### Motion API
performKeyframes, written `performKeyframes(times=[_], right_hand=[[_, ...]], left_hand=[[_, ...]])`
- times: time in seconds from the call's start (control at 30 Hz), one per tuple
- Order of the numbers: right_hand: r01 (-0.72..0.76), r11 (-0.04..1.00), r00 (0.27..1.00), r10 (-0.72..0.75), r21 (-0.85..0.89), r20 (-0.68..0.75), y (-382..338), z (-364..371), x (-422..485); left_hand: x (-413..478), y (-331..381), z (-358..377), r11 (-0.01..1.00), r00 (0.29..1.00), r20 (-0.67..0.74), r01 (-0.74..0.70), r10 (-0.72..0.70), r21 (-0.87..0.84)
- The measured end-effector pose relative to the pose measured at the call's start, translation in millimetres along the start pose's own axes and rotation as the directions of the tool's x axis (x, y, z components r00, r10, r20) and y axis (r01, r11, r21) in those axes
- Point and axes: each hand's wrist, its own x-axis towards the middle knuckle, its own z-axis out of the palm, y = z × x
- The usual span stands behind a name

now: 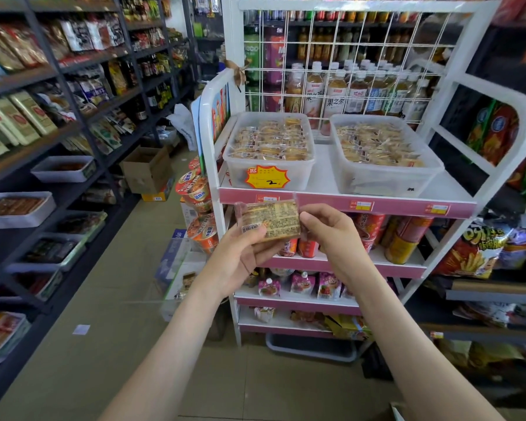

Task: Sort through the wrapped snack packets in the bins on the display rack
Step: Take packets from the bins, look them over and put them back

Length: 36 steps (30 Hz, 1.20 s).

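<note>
shop aisle with a tan floor (104, 299), dark shelving (73, 71) packed with bagged goods down the left side, and a white wire-backed display rack (233, 41) straight ahead. on the rack's top shelf sit 2 clear plastic bins side by side, a little apart: the left bin (301, 174) near the shelf's front left corner, with a yellow starburst price tag (266, 176) on its front wall, and the right bin (386, 182) toward the front right corner. both are filled with small wrapped snack packets (271, 138). 1 more, the held packet (274, 218), is out of the bins, raised in front of the top shelf's pink front edge, just below the left bin, its printed side facing the camera. the left hand (240, 259) grips it at the lower left corner, thumb pressed across the front, the other fingers behind it and mostly hidden. the right hand (331, 235) pinches the packet's right edge, fingers curled in together. behind the wire grid stand bottled teas (337, 92); the shelf below carries red and yellow cans (401, 244), and the next 1 down holds pink pouches (301, 282). stacked noodle cups (195, 189) stand just beside the rack's left edge, and a cardboard box (146, 168) rests on the floor further back.
</note>
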Motion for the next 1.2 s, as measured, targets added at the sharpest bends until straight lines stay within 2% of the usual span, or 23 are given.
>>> performKeyframes(times=[0.2, 0.3, 0.4, 0.5, 0.73, 0.97, 1.2], right_hand=[[0.020, 0.991, 0.995, -0.032, 0.129, 0.095, 0.7, -3.4, -2.6], [0.034, 0.998, 0.991, -0.042, 0.061, 0.127, -3.1, -5.7, -4.0], [0.040, 0.997, 0.994, -0.033, -0.066, 0.100, -6.3, -6.5, -3.5], [0.030, 0.992, 0.998, -0.024, -0.122, 0.054, -4.3, -6.6, -1.8], [-0.050, 0.997, 0.999, 0.051, -0.051, 0.018, 12.0, -12.8, 0.2], [-0.059, 0.996, 0.998, 0.058, -0.059, -0.028, 13.7, -15.5, -1.2], [-0.071, 0.984, 0.997, 0.067, -0.162, -0.035, 3.7, -30.4, 5.1]], left_hand=[[-1.9, -3.7, 1.5, 1.000, 0.997, 0.081, -0.006, 0.007, -0.013], [-2.3, -3.4, 1.4, 1.000, 0.997, 0.081, -0.015, 0.014, 0.015], [-2.7, -3.3, -1.1, 0.998, 0.999, 0.051, -0.020, 0.016, 0.064], [-3.8, -5.0, -2.3, 0.996, 0.999, 0.023, -0.024, 0.022, 0.082], [0.5, -8.9, 4.4, 0.976, 0.988, -0.122, -0.072, 0.099, 0.207], [1.1, -14.0, 9.7, 0.987, 0.991, -0.116, -0.054, 0.072, 0.154], [11.3, -14.6, 19.9, 0.988, 0.987, -0.140, -0.058, 0.079, 0.146]])
